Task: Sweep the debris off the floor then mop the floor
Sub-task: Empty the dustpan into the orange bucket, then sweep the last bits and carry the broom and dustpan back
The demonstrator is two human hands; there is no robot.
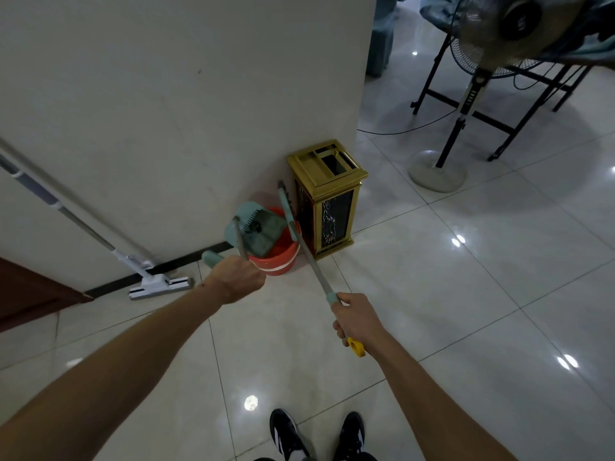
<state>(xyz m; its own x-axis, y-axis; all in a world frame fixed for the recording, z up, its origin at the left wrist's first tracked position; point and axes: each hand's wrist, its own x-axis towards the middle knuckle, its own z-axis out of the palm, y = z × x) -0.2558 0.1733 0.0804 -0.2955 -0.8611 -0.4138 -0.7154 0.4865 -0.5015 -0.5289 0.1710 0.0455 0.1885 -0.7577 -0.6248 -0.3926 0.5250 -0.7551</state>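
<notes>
My left hand (237, 277) grips the handle of a teal dustpan (258, 232), which is tipped over the red bucket (279, 261) by the wall. My right hand (354, 319) grips the grey broom handle (311, 257) near its yellow end cap; the broom's teal head points up between the bucket and the gold bin. A white flat mop (156, 282) leans against the wall on the left, its head on the floor.
A gold and black waste bin (329, 197) stands at the wall corner beside the bucket. A pedestal fan (436, 171) and a folding table's black legs (519, 104) are at the back right. A brown door edge is at the left. My shoes are at the bottom.
</notes>
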